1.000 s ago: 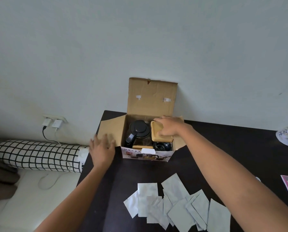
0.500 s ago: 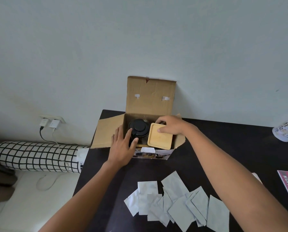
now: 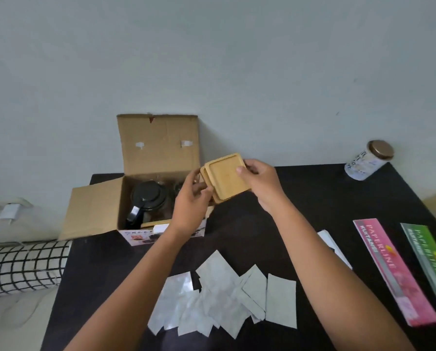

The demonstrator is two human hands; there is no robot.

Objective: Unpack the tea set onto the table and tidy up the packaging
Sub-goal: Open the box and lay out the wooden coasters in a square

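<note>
Now your right hand (image 3: pixel 258 184) and left hand (image 3: pixel 190 202) both grip a small stack of square wooden coasters (image 3: pixel 225 179) at mid-frame, fingers clamped on opposite edges; they are pale, with a raised rim, and tilted toward you above the dark table (image 3: pixel 313 198). Just left, the open cardboard box (image 3: pixel 158 150) holds a black-lidded teapot (image 3: pixel 149 196). Silvery packets (image 3: pixel 222 295) lie scattered near the bottom centre, a jar (image 3: pixel 370 159) stands upper right, and two paper packs (image 3: pixel 394 269) lie at the right edge.
</note>
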